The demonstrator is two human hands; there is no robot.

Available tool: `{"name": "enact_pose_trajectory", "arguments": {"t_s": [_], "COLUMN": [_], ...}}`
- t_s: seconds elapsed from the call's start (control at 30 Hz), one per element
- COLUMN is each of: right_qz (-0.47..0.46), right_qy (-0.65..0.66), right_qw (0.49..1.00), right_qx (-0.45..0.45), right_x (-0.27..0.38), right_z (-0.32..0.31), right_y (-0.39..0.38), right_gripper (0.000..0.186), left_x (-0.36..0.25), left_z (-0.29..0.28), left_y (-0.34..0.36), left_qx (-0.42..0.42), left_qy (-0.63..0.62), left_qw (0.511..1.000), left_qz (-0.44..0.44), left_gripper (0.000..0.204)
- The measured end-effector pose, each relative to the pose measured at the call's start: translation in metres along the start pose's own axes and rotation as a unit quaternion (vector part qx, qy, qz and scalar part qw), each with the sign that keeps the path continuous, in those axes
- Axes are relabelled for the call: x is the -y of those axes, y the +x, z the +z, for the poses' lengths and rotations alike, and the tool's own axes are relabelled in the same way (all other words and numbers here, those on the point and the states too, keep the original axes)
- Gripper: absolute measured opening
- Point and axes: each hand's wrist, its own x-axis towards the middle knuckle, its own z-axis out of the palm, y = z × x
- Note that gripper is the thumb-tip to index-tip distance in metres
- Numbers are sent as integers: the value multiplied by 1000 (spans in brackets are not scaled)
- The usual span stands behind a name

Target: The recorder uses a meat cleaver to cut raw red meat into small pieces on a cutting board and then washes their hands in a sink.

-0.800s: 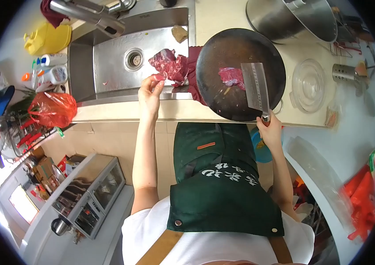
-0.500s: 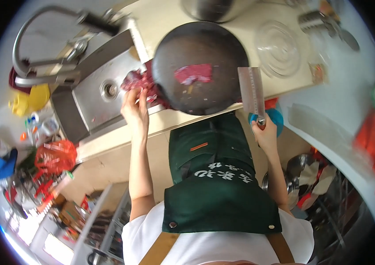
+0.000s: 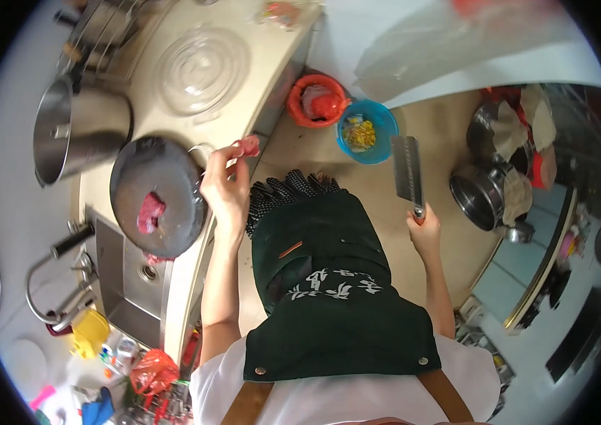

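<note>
Your left hand point(image 3: 225, 188), stretched forward and curled rightward, pinches a meat scrap point(image 3: 246, 146) right of the board point(image 3: 178, 161), while your right hand point(image 3: 425, 231), farther right, wraps round the cleaver point(image 3: 407, 172), which points far.

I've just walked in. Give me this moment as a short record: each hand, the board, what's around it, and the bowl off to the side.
Left hand: raised, pinching a small piece of meat
Right hand: gripping a cleaver by its handle, blade pointing away from the body
Board: round dark board with a red meat slab on it
Around the board: steel pot, clear lid, sink
Bowl: blue bowl, yellow bits inside, beside a red container
</note>
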Motion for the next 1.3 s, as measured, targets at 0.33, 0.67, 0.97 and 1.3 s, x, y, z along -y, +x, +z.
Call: {"name": "enact_pose_trajectory", "arguments": {"t_s": [0.33,0.67,0.97,1.3], "right_qz": [229,182,36,-186], "right_qy": [110,74,96,-38], "right_qw": [963,978,992,952], "right_qx": [-93,-67,77,241], "right_x": [-107,-149,-45,128], "right_z": [-66,-38,-8,141], "right_y": [-61,-68,45,51], "right_gripper": [16,14,14,25], "left_x": [56,116,91,262], "left_z": [259,276,46,-214], "left_y": [48,72,-47,-106], "left_qx": [150,187,-42,-302], "left_qy": [57,33,47,50], "left_qw": [981,975,967,833], "left_qz": [109,-117,-247,-461], "left_gripper": [24,17,8,35]}}
